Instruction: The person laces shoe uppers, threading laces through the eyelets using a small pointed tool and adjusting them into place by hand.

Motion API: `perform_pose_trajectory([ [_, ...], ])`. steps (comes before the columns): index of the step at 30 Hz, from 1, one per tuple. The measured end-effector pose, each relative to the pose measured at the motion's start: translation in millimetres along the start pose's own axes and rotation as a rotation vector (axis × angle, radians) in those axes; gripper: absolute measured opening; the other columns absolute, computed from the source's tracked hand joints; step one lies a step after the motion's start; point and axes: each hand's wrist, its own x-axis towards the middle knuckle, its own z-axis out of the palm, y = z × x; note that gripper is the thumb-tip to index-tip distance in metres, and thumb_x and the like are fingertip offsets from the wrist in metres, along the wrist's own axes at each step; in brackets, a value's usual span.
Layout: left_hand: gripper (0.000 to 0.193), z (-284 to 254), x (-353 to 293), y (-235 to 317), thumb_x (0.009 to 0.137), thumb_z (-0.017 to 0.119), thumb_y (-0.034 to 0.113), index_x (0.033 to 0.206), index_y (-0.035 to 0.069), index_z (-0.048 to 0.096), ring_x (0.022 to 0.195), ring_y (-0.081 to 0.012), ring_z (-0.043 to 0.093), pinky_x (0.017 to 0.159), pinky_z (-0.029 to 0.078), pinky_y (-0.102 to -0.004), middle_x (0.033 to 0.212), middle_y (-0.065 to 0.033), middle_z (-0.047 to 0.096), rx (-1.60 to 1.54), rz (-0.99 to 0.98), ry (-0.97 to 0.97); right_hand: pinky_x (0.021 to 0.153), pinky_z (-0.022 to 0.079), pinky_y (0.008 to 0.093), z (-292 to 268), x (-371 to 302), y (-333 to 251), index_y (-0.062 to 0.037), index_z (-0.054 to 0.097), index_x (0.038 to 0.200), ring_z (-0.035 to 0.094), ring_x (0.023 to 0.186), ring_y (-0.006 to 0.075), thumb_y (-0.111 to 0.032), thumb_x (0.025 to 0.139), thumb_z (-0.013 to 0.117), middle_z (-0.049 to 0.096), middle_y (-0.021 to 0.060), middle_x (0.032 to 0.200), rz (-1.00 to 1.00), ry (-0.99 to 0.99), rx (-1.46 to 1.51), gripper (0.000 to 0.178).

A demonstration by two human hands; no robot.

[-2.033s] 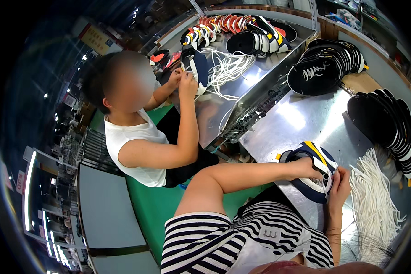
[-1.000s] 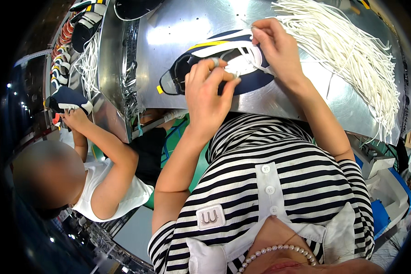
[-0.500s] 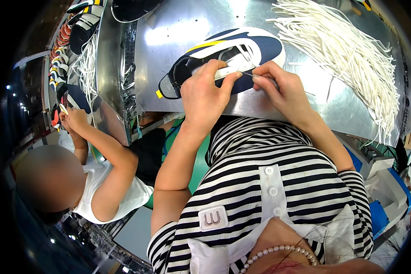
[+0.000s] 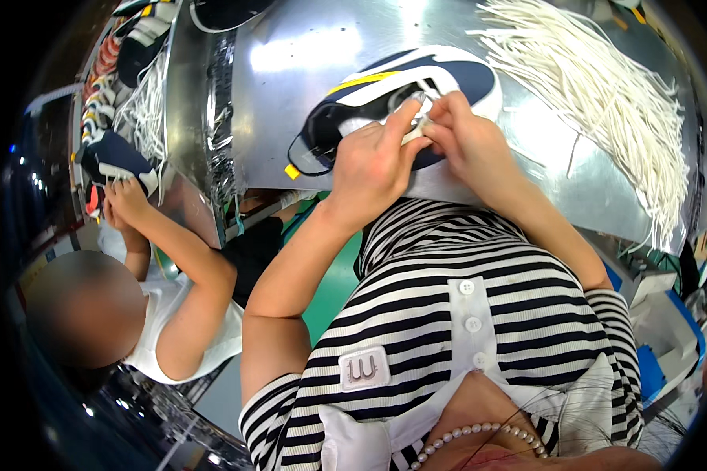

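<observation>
A navy and white shoe upper [image 4: 369, 93] with a yellow stripe lies on its side on the metal table, toe to the right. A yellow tab [image 4: 291, 171] sticks out at its heel. With thumb and fingers closed, my left hand [image 4: 375, 163] grips the near edge of its opening, by the eyelet strip. My right hand [image 4: 473, 143] meets it there, fingertips pinched together close to the left fingertips. Whatever the right fingers hold is small and mostly hidden; some white material shows between the two hands.
White laces [image 4: 597, 110] lie in a big loose bundle on the table [image 4: 275, 118] at the right. Left, across a gap, a co-worker's hands [image 4: 130, 202] work on another shoe upper [image 4: 119, 157], near hanging white laces [image 4: 144, 110]. A dark rounded piece [image 4: 228, 12] sits at the far edge.
My right hand has moved left and up to my left fingertips; a thin dark line showed between them before. The shoe upper has shifted slightly right. The co-worker's shoe upper has turned.
</observation>
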Motion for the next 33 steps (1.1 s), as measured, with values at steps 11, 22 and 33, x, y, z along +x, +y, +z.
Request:
perform_pose_trajectory([
  [11, 0.038, -7, -20, -3, 0.071, 0.082, 0.005, 0.096, 0.002, 0.053, 0.053, -0.024, 0.054, 0.049, 0.042, -0.0331, 0.075, -0.0094, 0.062, 0.124, 0.269, 0.092, 0.065, 0.049, 0.0402, -31, 30, -21, -0.0074, 0.063, 0.101, 0.065, 0.071, 0.0306, -0.014, 0.087, 0.06, 0.067, 0.0132, 0.078, -0.276, -0.264, -0.127, 0.015],
  [22, 0.038, -19, -25, -9, 0.073, 0.08, 0.006, 0.098, 0.002, 0.053, 0.059, -0.0254, 0.059, 0.055, 0.047, -0.0346, 0.074, -0.0089, 0.064, 0.029, 0.153, -0.066, 0.084, 0.051, 0.0258, -53, 41, -44, -0.0028, 0.068, 0.105, 0.065, 0.087, 0.0122, -0.008, 0.087, 0.066, 0.066, 0.002, 0.088, 0.061, -0.055, 0.533, 0.019],
  [33, 0.077, -26, -10, 1, 0.086, 0.07, 0.038, 0.138, 0.0, 0.029, 0.087, -0.0386, 0.067, 0.076, 0.052, -0.0408, 0.09, -0.0204, 0.069, -0.359, -0.581, -0.023, 0.067, 0.042, 0.0196, -12, 47, -32, -0.0044, 0.067, 0.089, 0.053, 0.073, 0.0037, -0.012, 0.086, 0.069, 0.061, -0.0032, 0.079, 0.229, -0.209, 0.514, 0.009],
])
